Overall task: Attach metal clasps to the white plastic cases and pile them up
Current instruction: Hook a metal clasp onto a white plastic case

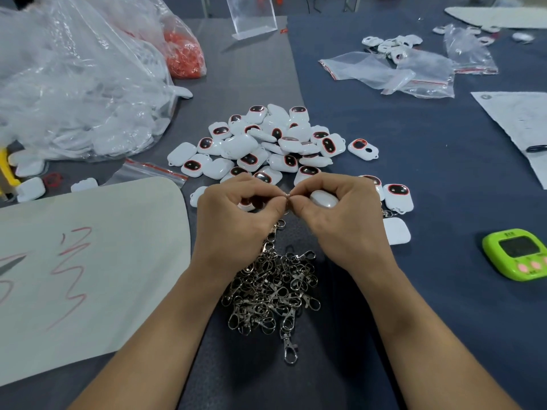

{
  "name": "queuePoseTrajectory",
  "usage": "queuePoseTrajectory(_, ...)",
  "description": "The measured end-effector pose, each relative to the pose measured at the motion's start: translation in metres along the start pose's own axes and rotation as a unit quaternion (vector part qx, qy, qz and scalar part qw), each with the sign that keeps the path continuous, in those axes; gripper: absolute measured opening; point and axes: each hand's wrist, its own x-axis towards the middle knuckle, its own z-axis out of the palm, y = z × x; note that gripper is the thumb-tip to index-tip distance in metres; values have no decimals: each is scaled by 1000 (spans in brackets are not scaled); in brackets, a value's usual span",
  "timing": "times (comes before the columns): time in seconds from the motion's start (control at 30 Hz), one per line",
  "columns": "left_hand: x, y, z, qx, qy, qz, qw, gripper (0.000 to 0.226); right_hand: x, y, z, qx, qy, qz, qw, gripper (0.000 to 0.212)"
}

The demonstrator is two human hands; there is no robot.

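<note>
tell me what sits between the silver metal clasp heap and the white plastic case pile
In the head view, both hands: the left hand and right hand pinch a small metal piece, the right also holding one white plastic case.

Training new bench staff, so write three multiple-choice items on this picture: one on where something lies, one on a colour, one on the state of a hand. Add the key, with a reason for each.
1. Where does the heap of metal clasps lie?
A. in a metal bowl
B. between the forearms, nearer the person than the pile of white cases
C. on the floor

2. What colour is the timer at the right?
A. green
B. blue
C. black

3. What is the right hand doing?
A. lying flat and open
B. holding scissors
C. holding a white case

Key:
B, the clasps sit between the two arms, with the cases beyond them.
A, its shell is bright green.
C, its fingers curl round the case, and with the left hand it pinches a small metal piece.
</note>
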Motion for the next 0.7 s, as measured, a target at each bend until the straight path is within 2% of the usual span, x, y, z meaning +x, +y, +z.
queuePoseTrajectory(0.1,3,0,1,-66,-3,-51,997,17,1,1,0,28,-8,24,999,15)
queuePoseTrajectory(0.17,3,0,1,-61,1,-68,996,18,0,0,1,37,-7,31,999,14)
queuePoseTrajectory(0.27,-1,-1,1,18,-21,-36,999,17,-1,0,1,27,1,14,1000,19)
queuePoseTrajectory(0.37,-4,-1,3,47,-34,-29,998,15,-1,0,0,-3,-6,6,1000,19)
queuePoseTrajectory(0.57,-2,-1,2,39,-27,-32,998,19,-1,2,-2,-26,-9,11,1000,17)
queuePoseTrajectory(0.7,-2,0,4,22,-13,-42,999,18,-2,3,0,-58,18,-24,998,16)
